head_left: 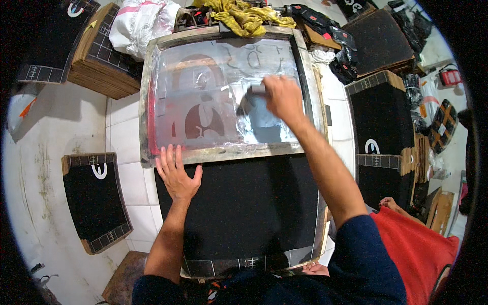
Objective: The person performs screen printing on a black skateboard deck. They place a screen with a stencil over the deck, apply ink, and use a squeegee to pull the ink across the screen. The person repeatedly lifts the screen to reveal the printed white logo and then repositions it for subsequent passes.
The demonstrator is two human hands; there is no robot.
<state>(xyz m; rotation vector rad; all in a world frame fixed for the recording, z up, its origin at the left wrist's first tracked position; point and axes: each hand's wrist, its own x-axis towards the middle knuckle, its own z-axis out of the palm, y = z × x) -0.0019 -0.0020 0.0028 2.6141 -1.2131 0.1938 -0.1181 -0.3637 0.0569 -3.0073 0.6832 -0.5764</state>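
Note:
My right hand [280, 100] is closed on a dark scraper-like tool [254, 90] over the right part of a framed printing screen [202, 71], whose mesh shows reddish-brown stencil shapes and a pale, shiny right area. My left hand [178, 174] lies with fingers spread at the lower-left of the screen's worn frame [231, 155], fingertips on it. Below the frame lies a large black board [236, 203] with a white grid strip along its near end.
Stacked printed boards stand at top left [105, 49], right [381, 117] and top right [376, 38]. A smaller stack [96, 201] lies lower left. Yellow cloth [236, 15] and a white sack [140, 25] sit beyond the screen. A person in red [409, 244] is at lower right.

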